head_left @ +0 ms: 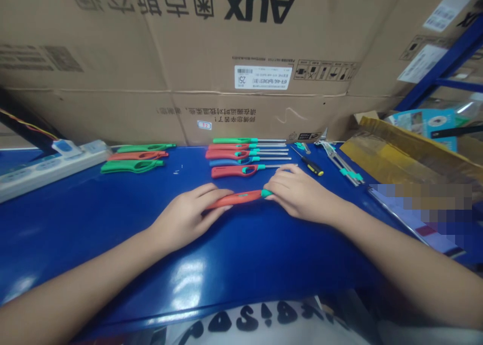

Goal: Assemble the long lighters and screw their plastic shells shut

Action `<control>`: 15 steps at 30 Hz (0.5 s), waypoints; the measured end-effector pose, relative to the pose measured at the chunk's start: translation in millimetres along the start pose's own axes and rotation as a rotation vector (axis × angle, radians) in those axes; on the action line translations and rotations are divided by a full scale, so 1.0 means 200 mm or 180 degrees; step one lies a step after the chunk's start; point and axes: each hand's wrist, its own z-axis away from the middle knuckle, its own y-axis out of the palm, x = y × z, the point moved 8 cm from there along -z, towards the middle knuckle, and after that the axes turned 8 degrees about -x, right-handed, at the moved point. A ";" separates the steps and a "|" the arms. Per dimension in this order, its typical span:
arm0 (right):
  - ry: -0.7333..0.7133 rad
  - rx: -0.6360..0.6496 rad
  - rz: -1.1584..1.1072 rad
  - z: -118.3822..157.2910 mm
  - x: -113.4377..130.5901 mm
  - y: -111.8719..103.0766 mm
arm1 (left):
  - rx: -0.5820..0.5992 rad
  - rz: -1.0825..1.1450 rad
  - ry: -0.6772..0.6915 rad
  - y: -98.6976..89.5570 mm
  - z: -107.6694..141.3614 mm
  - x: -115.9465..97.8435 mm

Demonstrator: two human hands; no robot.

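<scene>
White material printed with bold black characters lies nearest, along the bottom edge. Beyond it is a glossy blue tabletop. Above its middle, both hands hold an orange-red plastic lighter body with a green end, roughly level from side to side. The left hand grips its left end between thumb and fingers; the right hand pinches the green end, fingers curled (what they may hide cannot be told).

Behind the hands, five lighters with slim metal rods, one green, three red and one blue, lie in a stack of rows. To their left are three rodless handles, two green and one orange; to their right, a black-and-yellow screwdriver and metal rods with green fittings. A brown cardboard box with upside-down lettering stands behind.
</scene>
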 end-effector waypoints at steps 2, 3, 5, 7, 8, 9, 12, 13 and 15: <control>-0.0026 -0.0022 0.0152 0.00 0.02 0.01 | 0.0031 0.0171 -0.0087 0.01 0.00 0.00; -0.0016 -0.0031 0.0198 0.00 0.03 0.02 | 0.0059 0.0280 -0.0159 0.01 -0.01 0.00; 0.0040 -0.0061 0.0234 0.00 0.04 0.03 | 0.0122 0.0503 -0.0324 0.02 -0.01 0.01; 0.0126 -0.0079 0.0230 0.00 0.03 0.05 | 0.0175 0.0650 -0.0428 0.02 -0.02 0.00; 0.0159 -0.0070 0.0216 0.01 0.03 0.05 | 0.0197 0.0672 -0.0438 0.02 -0.01 0.00; 0.0182 -0.0043 0.0192 0.01 0.03 0.06 | 0.0216 0.0657 -0.0418 0.02 -0.01 -0.01; 0.0222 0.0070 0.0078 0.02 0.04 0.09 | 0.0198 0.0476 -0.0206 0.01 0.00 -0.04; 0.0247 0.0110 0.0029 0.02 0.04 0.09 | 0.0162 0.0390 -0.0117 0.01 0.00 -0.05; 0.0310 0.0187 -0.0057 0.02 0.04 0.10 | 0.0103 0.0213 0.0057 0.00 0.01 -0.07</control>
